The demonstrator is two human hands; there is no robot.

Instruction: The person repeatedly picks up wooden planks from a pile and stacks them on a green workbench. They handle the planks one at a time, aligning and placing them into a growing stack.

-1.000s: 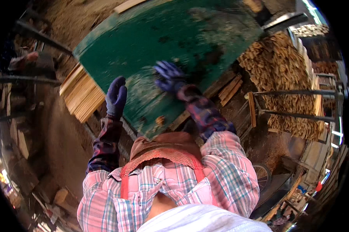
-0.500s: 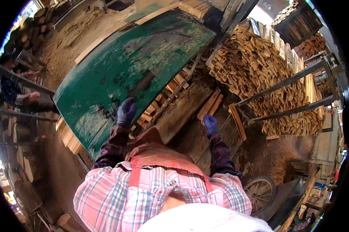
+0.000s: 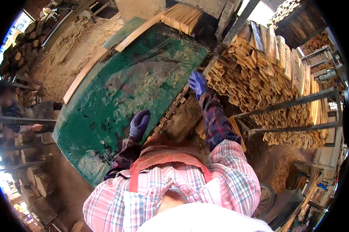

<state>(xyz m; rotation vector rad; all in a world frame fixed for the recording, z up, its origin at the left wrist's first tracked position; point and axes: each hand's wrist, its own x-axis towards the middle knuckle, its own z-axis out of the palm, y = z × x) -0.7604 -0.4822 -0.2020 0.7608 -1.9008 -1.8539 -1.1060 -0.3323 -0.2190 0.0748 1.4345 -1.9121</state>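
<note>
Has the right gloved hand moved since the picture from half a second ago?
Yes: the right gloved hand has come forward, toward the green tabletop. Before, it was well clear of its edge; now it is close to that edge.

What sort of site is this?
Probably a sawmill or wood workshop: a tall stack of cut wood at right, piled logs at upper left, and what looks like heaped sawdust.

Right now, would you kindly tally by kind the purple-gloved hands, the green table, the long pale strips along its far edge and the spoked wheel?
Purple-gloved hands: 2
Green table: 1
Long pale strips: 2
Spoked wheel: 1
Total: 6
</note>
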